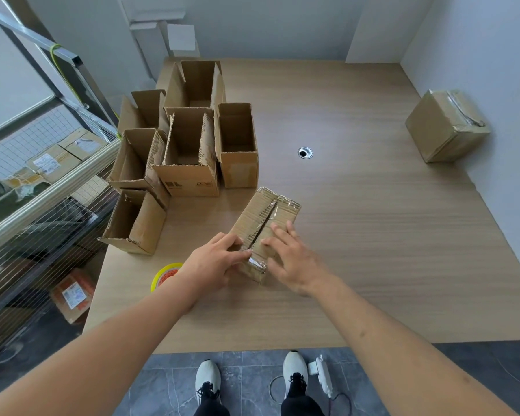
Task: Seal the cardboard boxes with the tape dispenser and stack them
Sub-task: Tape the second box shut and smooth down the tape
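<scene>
Both hands (213,265) (291,259) pressing taped box (270,211), tape roll (164,274) perhaps touching left wrist

1. There is a single view, from a wide-angle camera worn on the person's head; no second view shares the scene.
2. It looks forward and steeply down over the pale wood-grain worktop (357,235), taking in both bare forearms from the lower corners.
3. The near worktop edge, grey floor tiles and the person's two white shoes (207,378) fall at the bottom, so the camera stands almost above that edge.
4. The left hand (213,265) and right hand (291,259) sit close, near mid-frame.
5. Beyond the hands the far wall curves, bent by the lens.
</scene>
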A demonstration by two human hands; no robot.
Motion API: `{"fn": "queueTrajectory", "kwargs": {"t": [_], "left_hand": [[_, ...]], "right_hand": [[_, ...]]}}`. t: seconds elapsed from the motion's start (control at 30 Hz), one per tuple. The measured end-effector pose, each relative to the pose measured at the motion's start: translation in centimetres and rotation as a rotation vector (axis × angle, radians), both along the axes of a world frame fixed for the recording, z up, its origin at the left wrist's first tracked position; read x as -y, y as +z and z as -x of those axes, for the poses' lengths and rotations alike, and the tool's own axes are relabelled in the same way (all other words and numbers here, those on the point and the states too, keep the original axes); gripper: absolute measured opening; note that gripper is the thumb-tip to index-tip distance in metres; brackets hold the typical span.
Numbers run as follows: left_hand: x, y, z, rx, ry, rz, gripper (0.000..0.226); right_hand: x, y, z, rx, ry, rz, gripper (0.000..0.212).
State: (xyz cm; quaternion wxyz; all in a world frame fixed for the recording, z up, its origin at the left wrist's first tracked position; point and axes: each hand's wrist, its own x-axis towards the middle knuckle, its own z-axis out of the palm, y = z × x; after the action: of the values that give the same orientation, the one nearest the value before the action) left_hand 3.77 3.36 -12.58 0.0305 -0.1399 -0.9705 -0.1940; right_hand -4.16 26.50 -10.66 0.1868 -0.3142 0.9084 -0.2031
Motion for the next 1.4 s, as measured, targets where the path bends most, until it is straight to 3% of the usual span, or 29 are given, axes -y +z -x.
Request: {"fn": "queueTrajectory", "kwargs": {"t": [0.1, 0.23, 0.4, 0.53, 0.73, 0.83, 0.93, 1.07, 1.13, 1.27, 1.4], "left_hand": [[0.3, -0.1, 0.4, -0.012, -0.006, -0.016, 0.043], [0.0, -0.4, 0.5, -0.068, 0.042, -0.029, 0.037], [-0.5, -1.2, 0.4, -0.169, 0.014, -0.012, 0.027], [-1.1, -0.5, 0.3, -0.162, -0.019, -0.049, 0.028], [-0.5, -0.9, -0.3, -0.153, 0.016, -0.080, 0.028], [-1.2, -1.6, -0.3, -0.213, 0.032, -0.064, 0.016], [-2.0, -2.4, -0.3, -0.172, 0.069, -0.088, 0.022], [-1.7, -2.3, -0.6, -0.119, 0.073, -0.152, 0.021], [-1.4, -1.3, -0.5, -0.060, 0.026, -0.141, 0.032], [-0.9, 0.1, -0.2, 0.019, -0.097, -0.110, 0.038], [-0.6, -0.3, -0.2, 0.035, -0.082, -0.121, 0.040]], "right_hand": [[0.5, -0.5, -0.8, -0.022, 0.002, -0.099, 0.069], [1.4, -1.2, -1.6, -0.146, 0.006, -0.172, 0.074], [0.5, -2.5, -1.9, -0.357, 0.099, -0.051, 0.054], [-1.2, -2.3, -1.6, -0.441, 0.011, 0.003, 0.058], [-1.1, -2.2, -1.6, -0.228, -0.187, 0.197, 0.038], [-0.9, -2.0, -1.4, -0.181, -0.243, 0.178, 0.046], [-0.7, -1.7, -1.3, -0.184, -0.274, 0.142, 0.046], [-0.7, -1.2, -1.0, -0.208, -0.210, 0.069, 0.026], [-1.0, -1.2, -0.7, -0.244, -0.214, 0.031, 0.021], [-1.1, -0.9, -0.3, -0.305, -0.315, -0.016, 0.030], [-0.2, -0.6, -1.0, -0.321, -0.246, -0.115, 0.039]]}}
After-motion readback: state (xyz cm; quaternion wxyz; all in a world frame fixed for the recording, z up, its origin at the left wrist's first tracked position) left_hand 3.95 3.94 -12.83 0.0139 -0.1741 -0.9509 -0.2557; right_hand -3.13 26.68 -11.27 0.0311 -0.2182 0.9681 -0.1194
